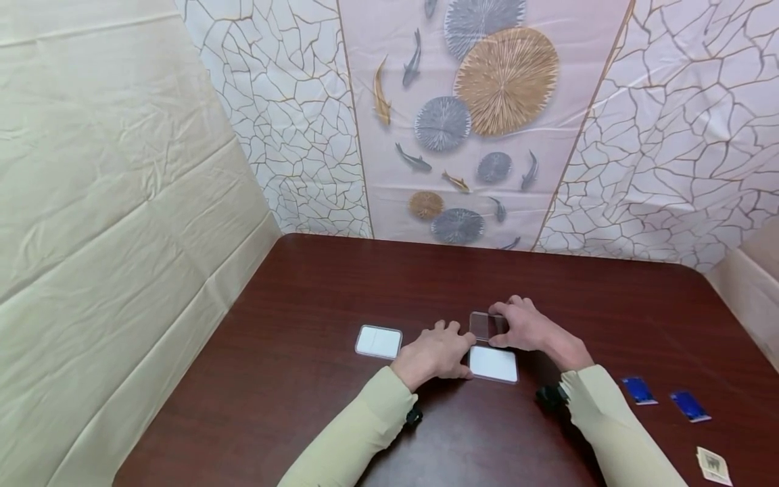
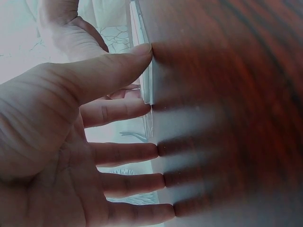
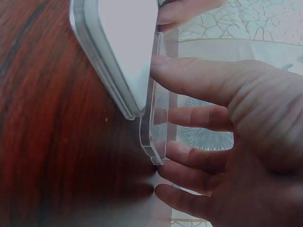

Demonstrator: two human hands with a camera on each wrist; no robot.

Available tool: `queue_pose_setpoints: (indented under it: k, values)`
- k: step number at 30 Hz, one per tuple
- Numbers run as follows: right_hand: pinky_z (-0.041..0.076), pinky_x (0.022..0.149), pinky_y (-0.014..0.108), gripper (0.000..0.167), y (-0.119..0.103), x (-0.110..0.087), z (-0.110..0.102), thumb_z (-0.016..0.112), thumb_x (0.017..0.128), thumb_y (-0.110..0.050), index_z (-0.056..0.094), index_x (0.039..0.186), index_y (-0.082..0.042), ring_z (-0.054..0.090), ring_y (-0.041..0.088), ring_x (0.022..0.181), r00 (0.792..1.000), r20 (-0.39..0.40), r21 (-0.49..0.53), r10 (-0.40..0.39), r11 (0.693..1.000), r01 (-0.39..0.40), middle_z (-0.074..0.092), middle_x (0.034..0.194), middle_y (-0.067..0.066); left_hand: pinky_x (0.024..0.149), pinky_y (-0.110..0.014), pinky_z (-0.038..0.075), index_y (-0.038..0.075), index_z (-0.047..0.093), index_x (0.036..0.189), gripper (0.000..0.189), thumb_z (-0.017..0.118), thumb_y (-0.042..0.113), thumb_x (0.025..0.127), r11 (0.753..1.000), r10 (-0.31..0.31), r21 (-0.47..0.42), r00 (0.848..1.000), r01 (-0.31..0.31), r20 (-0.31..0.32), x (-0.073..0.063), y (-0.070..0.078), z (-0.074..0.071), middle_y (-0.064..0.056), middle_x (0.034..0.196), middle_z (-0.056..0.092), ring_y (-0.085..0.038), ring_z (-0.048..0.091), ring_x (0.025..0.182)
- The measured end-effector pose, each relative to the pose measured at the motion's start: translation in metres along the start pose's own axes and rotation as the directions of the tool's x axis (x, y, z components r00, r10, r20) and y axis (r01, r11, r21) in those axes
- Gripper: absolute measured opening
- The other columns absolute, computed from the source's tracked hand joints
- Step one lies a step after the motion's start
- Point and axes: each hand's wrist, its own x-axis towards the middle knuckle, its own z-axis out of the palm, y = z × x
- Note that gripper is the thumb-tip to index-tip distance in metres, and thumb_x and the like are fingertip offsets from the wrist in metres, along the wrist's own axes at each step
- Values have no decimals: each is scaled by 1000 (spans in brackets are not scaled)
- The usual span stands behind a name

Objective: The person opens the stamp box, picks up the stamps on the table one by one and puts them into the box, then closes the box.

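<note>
Left hand (image 1: 437,353), centre of head frame: fingers spread and nearly straight, tips down on table (image 1: 255,412); thumb and index touch the left side of a white-filled case (image 1: 493,364), grip not closed. Right hand (image 1: 527,326), right of centre: thumb and fingers pinch a clear cover (image 1: 479,326) just above that case. Second white-filled case (image 1: 379,341) lies left of centre.

A plain, pale yellow-green left sleeve (image 1: 359,429) and a matching right sleeve (image 1: 615,423), its edge puckered, end at the wrists. A small black device (image 1: 551,398) shows under each. The left hand (image 1: 435,353) and right hand (image 1: 525,326) are bare.
</note>
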Motion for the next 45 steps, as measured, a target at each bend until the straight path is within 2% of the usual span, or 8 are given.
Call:
queue_pose_setpoints:
  k: [14,22,32,40,45]
  values:
    - [45,79,43,57,-5,-1,-3,78,83,-30,57,129,-3,43,30,99,999,41,1,5,1000,-5,53,114,18,90,-37,51,29,52,137,59,69,54,86,1000,11,-18,1000,-11,2,-3,-5,0,-3,136,53,-23,52,121]
    - [43,77,41,49,-10,-4,-12,76,85,-30,61,125,-6,42,28,97,1000,19,-11,-9,1000,9,54,111,16,83,-34,51,27,55,133,56,70,54,85,999,47,-14,999,-48,-25,-5,-10,-7,-1,122,58,-19,58,104]
    - [42,75,38,40,-21,-7,-18,72,87,-30,63,119,-8,45,27,94,998,-22,-18,-62,998,61,57,106,14,83,-34,52,25,55,132,53,68,52,88,995,99,-4,993,-99,-58,-12,-17,-15,-1,117,62,-19,62,101]
    - [47,80,44,42,-34,-10,-19,70,89,-29,60,124,-8,48,29,101,998,-10,4,-58,998,58,57,113,16,85,-37,52,25,54,133,52,67,49,90,996,84,-9,995,-85,-59,-22,-26,-22,-1,119,62,-20,63,102]
    - [47,86,48,35,-43,-9,-12,69,90,-27,63,119,-9,52,31,104,994,-8,6,-105,994,105,60,113,15,87,-37,52,25,52,137,54,66,49,90,997,71,-27,996,-73,-50,-28,-31,-25,-3,124,62,-21,63,105]
